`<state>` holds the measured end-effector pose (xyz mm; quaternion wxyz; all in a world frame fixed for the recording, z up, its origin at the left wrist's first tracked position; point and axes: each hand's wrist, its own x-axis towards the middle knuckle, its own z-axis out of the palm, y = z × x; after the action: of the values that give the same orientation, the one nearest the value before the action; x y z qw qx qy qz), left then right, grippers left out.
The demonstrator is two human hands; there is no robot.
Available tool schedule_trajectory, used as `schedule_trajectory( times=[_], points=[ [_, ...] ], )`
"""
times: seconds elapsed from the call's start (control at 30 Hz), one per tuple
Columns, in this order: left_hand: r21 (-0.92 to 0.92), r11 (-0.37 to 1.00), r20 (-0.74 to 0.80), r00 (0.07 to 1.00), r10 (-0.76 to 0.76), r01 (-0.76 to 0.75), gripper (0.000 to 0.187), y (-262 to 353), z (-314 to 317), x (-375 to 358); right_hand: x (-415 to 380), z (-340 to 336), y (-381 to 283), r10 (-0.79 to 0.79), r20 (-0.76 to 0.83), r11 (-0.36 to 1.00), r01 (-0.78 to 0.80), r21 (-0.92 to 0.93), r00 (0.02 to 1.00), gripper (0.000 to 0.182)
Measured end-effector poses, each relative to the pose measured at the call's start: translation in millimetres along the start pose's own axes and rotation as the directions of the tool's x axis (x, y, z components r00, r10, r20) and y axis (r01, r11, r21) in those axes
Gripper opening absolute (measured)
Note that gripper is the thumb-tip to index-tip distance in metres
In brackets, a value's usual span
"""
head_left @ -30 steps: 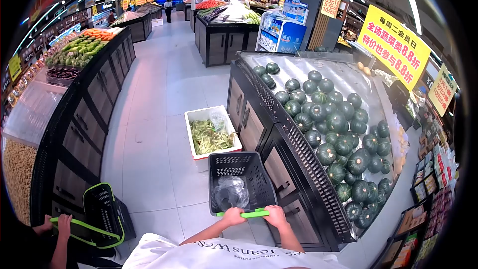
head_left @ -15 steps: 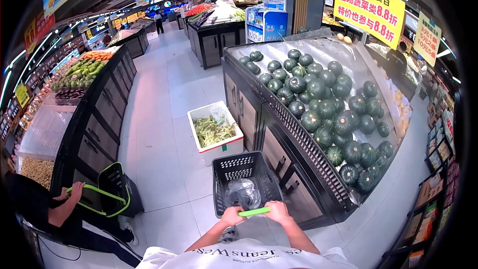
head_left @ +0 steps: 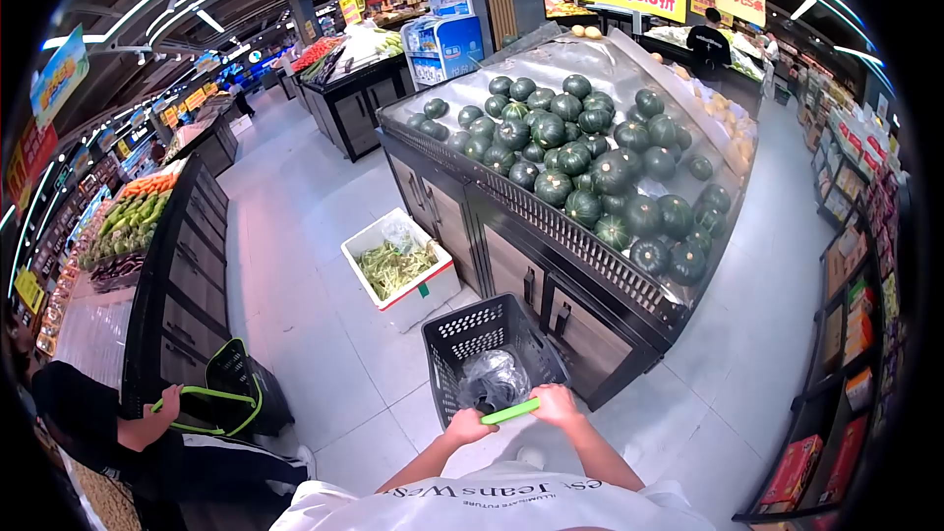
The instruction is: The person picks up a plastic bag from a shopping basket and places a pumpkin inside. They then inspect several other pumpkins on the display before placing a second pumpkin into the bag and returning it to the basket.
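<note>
A black shopping basket point(head_left: 470, 330) with a green handle point(head_left: 511, 411) is in front of my body, low in the view. My left hand point(head_left: 468, 427) is closed around the handle's left end. Around its right end my right hand point(head_left: 557, 404) is wrapped too. Inside the basket lies a clear plastic bag point(head_left: 497, 379). Just beyond the basket, a white foam box point(head_left: 433, 287) of green trimmings point(head_left: 395, 265) rests on the floor. Dark green squashes point(head_left: 612, 172) are heaped on the slanted display stand point(head_left: 580, 251) to the right of the box.
At left, another person's hand point(head_left: 169, 405) grips the green handle of a second basket point(head_left: 258, 388). A vegetable counter point(head_left: 182, 265) runs along that side. Packaged goods fill a shelf point(head_left: 836, 364) at right, past a tiled aisle point(head_left: 757, 285).
My view has turned to the right, so the squash stand and foam box sit further left. Both hands still hold the handle, which is now more tilted. The other person appears lower.
</note>
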<state>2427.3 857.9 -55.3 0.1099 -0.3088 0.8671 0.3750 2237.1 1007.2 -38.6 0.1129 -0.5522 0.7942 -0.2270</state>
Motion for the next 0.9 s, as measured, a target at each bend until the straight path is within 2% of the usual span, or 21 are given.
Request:
schedule_trajectory(
  times=[0.1, 0.17, 0.23, 0.3, 0.37, 0.4, 0.43, 0.5, 0.57, 0.7, 0.83, 0.87, 0.9],
  points=[
    [0.026, 0.994, -0.034, 0.994, 0.106, -0.105, 0.050, -9.1, 5.4, -14.1, -22.5, 5.7, -14.9, 0.056, -0.020, 0.998, -0.057, -0.035, 0.998, 0.016],
    [0.008, 0.995, 0.016, 0.995, 0.102, -0.103, 0.049, -7.2, 0.0, -31.6, -41.2, 6.6, -32.1, 0.109, -0.052, 0.994, -0.109, -0.011, 0.993, 0.016],
    [-0.083, 0.989, 0.055, 0.991, 0.124, -0.119, 0.044, -12.1, 0.7, -51.6, -62.1, 22.6, -40.8, 0.082, -0.200, 0.995, -0.090, -0.032, 0.976, 0.017],
    [-0.088, 0.976, 0.081, 0.976, 0.204, -0.197, 0.042, -22.4, 8.1, -64.4, -89.2, 33.1, -59.0, 0.132, -0.226, 0.987, -0.148, -0.059, 0.965, 0.019],
    [-0.019, 0.980, 0.157, 0.967, 0.198, -0.197, 0.041, -33.4, 7.2, -81.9, -110.4, 45.6, -77.2, 0.203, -0.212, 0.962, -0.235, -0.139, 0.956, 0.019],
    [0.014, 0.978, 0.189, 0.961, 0.202, -0.208, 0.041, -33.7, 5.3, -87.2, -123.2, 52.5, -87.6, 0.221, -0.256, 0.961, -0.254, -0.105, 0.941, 0.019],
    [0.043, 0.962, 0.157, 0.953, 0.260, -0.269, 0.041, -40.2, 8.0, -93.3, -134.6, 62.4, -93.9, 0.212, -0.284, 0.961, -0.252, -0.111, 0.935, 0.022],
    [0.101, 0.917, 0.205, 0.910, 0.361, -0.387, 0.042, -60.6, 11.6, -103.6, -148.4, 73.0, -115.4, 0.250, -0.294, 0.950, -0.292, -0.111, 0.923, 0.025],
    [0.067, 0.889, 0.162, 0.884, 0.438, -0.452, 0.043, -75.3, 16.8, -119.9, -162.2, 72.0, -139.4, 0.309, -0.193, 0.938, -0.332, -0.099, 0.931, 0.027],
    [0.019, 0.925, 0.096, 0.922, 0.376, -0.379, 0.040, -78.9, 23.1, -149.6, -190.9, 89.5, -156.3, 0.343, -0.126, 0.928, -0.357, -0.107, 0.931, 0.025],
    [0.070, 0.900, 0.165, 0.895, 0.415, -0.430, 0.039, -84.6, 16.8, -167.7, -215.8, 86.7, -188.9, 0.424, 0.021, 0.905, -0.425, 0.023, 0.905, 0.028],
    [0.058, 0.895, 0.197, 0.884, 0.423, -0.441, 0.040, -95.1, 16.9, -173.8, -220.5, 83.1, -199.9, 0.401, 0.131, 0.913, -0.408, 0.026, 0.907, 0.035],
    [0.044, 0.892, 0.227, 0.874, 0.429, -0.449, 0.041, -102.2, 13.8, -180.4, -221.0, 87.6, -202.9, 0.366, 0.294, 0.928, -0.369, -0.048, 0.883, 0.043]
  ],
)
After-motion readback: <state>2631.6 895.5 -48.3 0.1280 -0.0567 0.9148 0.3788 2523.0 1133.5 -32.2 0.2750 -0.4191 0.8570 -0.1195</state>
